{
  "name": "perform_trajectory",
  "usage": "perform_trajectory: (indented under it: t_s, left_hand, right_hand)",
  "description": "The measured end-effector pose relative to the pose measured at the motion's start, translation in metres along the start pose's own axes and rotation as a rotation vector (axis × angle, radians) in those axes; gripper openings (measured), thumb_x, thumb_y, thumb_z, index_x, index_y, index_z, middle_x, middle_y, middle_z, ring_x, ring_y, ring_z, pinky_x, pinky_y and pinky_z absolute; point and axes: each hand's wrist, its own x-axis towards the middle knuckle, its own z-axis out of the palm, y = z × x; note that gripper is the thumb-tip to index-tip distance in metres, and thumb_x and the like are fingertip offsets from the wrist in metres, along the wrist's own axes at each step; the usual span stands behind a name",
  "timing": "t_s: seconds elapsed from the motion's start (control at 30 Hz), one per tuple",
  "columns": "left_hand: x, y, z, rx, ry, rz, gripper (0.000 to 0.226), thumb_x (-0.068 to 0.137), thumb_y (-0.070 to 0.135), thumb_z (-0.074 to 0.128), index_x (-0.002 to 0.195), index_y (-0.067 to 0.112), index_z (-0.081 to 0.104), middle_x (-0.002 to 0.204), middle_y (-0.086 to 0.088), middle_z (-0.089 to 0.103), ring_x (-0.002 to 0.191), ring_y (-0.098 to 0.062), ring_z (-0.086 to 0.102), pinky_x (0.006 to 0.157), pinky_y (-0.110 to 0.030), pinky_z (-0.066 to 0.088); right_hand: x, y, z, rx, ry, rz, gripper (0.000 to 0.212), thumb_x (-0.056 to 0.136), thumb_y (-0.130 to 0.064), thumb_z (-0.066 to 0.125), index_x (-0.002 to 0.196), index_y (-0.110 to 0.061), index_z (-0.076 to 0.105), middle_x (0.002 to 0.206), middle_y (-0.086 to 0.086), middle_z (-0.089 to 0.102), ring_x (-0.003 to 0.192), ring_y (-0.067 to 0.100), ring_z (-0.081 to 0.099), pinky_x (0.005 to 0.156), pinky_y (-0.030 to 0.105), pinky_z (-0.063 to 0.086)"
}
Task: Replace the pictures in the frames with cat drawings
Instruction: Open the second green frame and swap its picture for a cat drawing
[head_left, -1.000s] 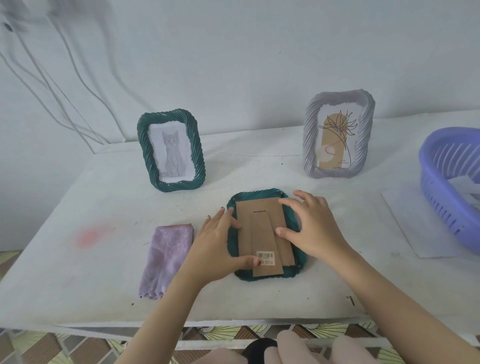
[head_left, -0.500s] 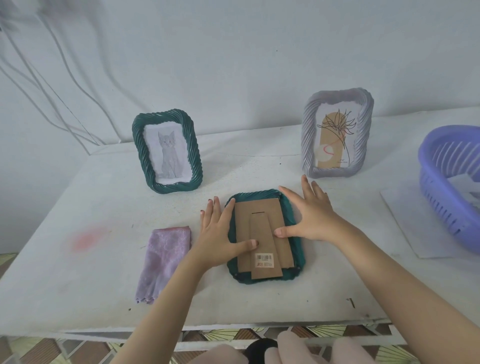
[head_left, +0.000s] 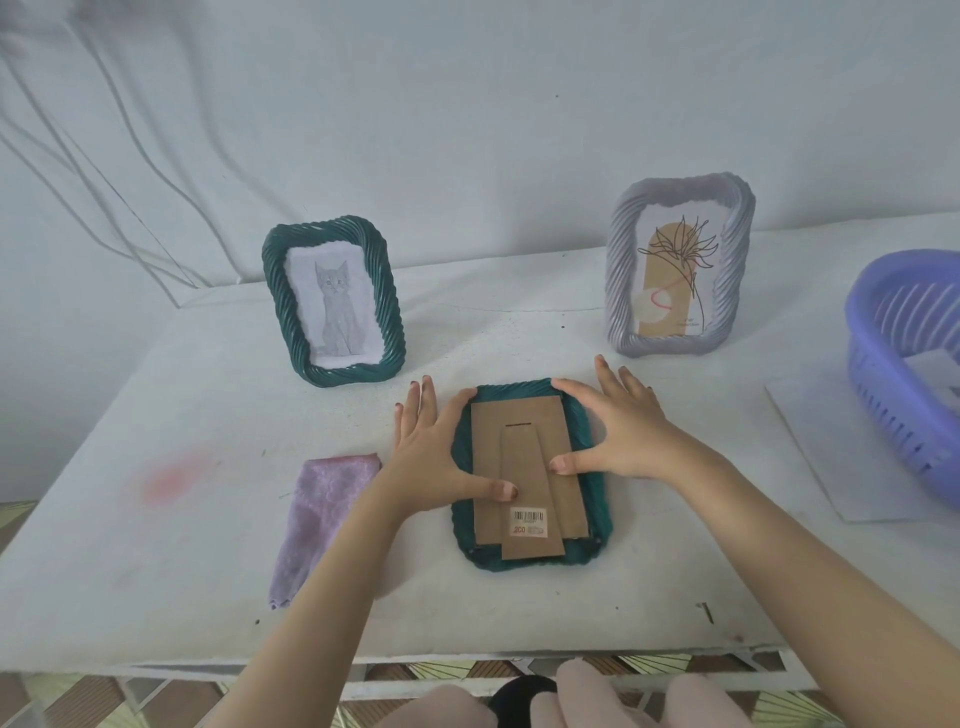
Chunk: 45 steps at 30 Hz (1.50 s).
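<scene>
1. Nearest me, at 6 o'clock on the white bench (head_left: 156, 597), a dark green twisted-rope picture frame (head_left: 597, 499) lies face down, its brown cardboard backing (head_left: 524, 431) with a barcode sticker (head_left: 529, 522) facing up.
2. My left hand (head_left: 431, 457) lies flat on the frame's 9 o'clock edge, fingers (head_left: 423, 405) spread, thumb pressing the cardboard. My right hand (head_left: 623, 431) does the same from 3 o'clock, fingers splayed over the top corner. Neither hand grips anything; both press down.
3. I cannot see which picture this frame holds. I judge the backing is being pressed home or is about to be opened.
4. At 8 o'clock lies a folded lilac cloth (head_left: 317, 519), just beside my left wrist.
5. At 11 o'clock a matching green rope frame (head_left: 275, 291) stands upright and already shows a grey cat drawing (head_left: 335, 306): one done.
6. At 1 o'clock a pale lilac rope frame (head_left: 623, 291) stands with a plant print (head_left: 670, 280), not yet replaced.
7. At 3 o'clock a purple plastic basket (head_left: 883, 395) sits on a white sheet (head_left: 831, 457).
8. Behind, a plain pale wall (head_left: 519, 104) with loose cables (head_left: 104, 156) at 10 o'clock.
</scene>
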Motion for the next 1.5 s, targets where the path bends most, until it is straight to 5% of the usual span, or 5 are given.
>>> perform_trajectory:
  t_s: [0.83,1.0,1.1,1.3,1.5]
  left_hand:
    - [-0.014,-0.002,0.006,-0.098,0.045,0.091,0.082,0.050,0.076,0.062,0.124,0.064,0.030,0.156,0.003,-0.010,0.139,-0.006,-0.020,0.113,-0.033,-0.009]
    - [-0.032,0.000,0.024,-0.223,0.230,0.225,0.029,0.072,0.044,0.070,0.100,0.050,0.064,0.146,0.015,0.028,0.138,-0.006,0.018,0.109,-0.021,0.015]
    - [-0.036,0.002,0.025,-0.183,0.272,0.269,0.024,0.074,0.040,0.064,0.096,0.036,0.071,0.138,0.013,0.040,0.132,-0.009,0.029,0.107,-0.020,0.021]
    - [-0.044,0.003,0.005,-0.191,0.097,0.269,0.035,0.082,0.017,0.054,0.103,0.041,0.068,0.141,0.015,0.038,0.134,-0.007,0.028,0.112,-0.033,0.026]
    - [-0.049,0.004,-0.014,-0.039,-0.217,0.213,0.057,0.066,0.038,0.066,0.117,0.057,0.049,0.153,0.014,0.016,0.137,-0.003,0.014,0.113,-0.028,0.014]
  right_hand:
    - [-0.010,0.000,0.003,0.075,0.044,-0.011,0.087,0.067,-0.059,0.069,0.140,-0.049,0.022,0.157,0.004,-0.011,0.144,0.027,-0.007,0.115,0.043,-0.001]
    - [-0.028,-0.003,0.017,0.094,0.251,-0.294,0.040,0.081,-0.036,0.067,0.121,-0.034,0.059,0.153,-0.001,0.025,0.140,0.020,0.023,0.114,0.040,0.021]
    - [-0.040,-0.002,0.024,0.059,0.296,-0.383,0.028,0.085,-0.026,0.064,0.112,-0.030,0.066,0.146,-0.003,0.038,0.133,0.017,0.035,0.108,0.040,0.032]
    - [-0.062,0.008,0.020,0.045,0.156,-0.433,0.048,0.090,-0.019,0.056,0.125,-0.050,0.047,0.152,-0.018,0.013,0.137,0.003,0.019,0.107,0.022,0.018]
    - [-0.069,0.015,0.019,0.017,0.050,-0.389,0.045,0.085,-0.046,0.059,0.128,-0.049,0.045,0.153,-0.021,0.000,0.140,0.004,0.012,0.109,0.021,0.014]
